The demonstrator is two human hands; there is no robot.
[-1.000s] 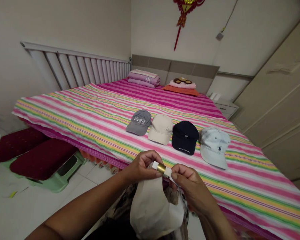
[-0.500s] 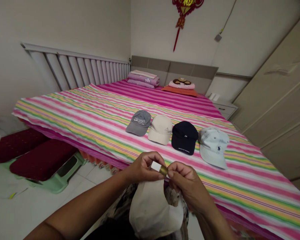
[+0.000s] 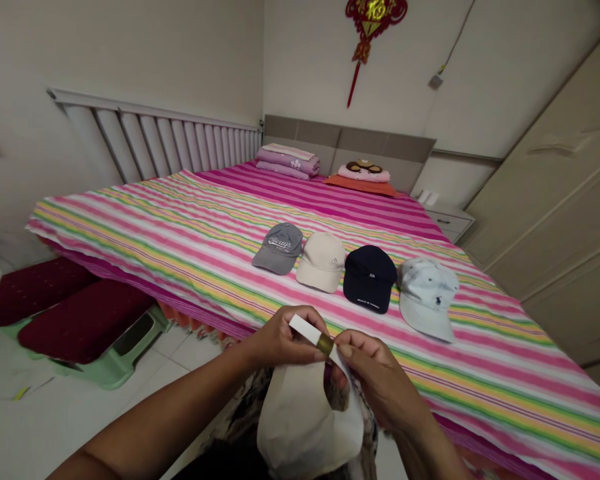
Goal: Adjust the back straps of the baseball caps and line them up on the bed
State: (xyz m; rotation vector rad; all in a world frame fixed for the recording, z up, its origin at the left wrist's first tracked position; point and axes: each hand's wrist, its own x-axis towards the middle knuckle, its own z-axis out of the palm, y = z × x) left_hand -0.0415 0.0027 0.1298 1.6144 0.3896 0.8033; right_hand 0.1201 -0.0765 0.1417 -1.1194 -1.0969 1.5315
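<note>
A cream cap (image 3: 303, 420) hangs upside down in front of me, held by its back strap (image 3: 304, 330). My left hand (image 3: 280, 340) pinches the strap's white end, and my right hand (image 3: 370, 377) pinches it just past the brass buckle (image 3: 325, 344). Both hands are closed on the strap. Beyond them, on the striped bed (image 3: 180, 233), lie a grey cap (image 3: 279, 247), a beige cap (image 3: 322, 261), a navy cap (image 3: 369, 277) and a pale blue cap (image 3: 427, 296) in a row.
Folded bedding (image 3: 287, 160) and a pillow (image 3: 363, 175) sit at the headboard. A nightstand (image 3: 450, 219) and a wardrobe (image 3: 555, 193) stand to the right. Two dark red cushions on a green stool (image 3: 87, 327) are on the floor at left.
The strap's white end has slid further out through the buckle and now sticks up to the left. My right hand has closed in against the buckle.
</note>
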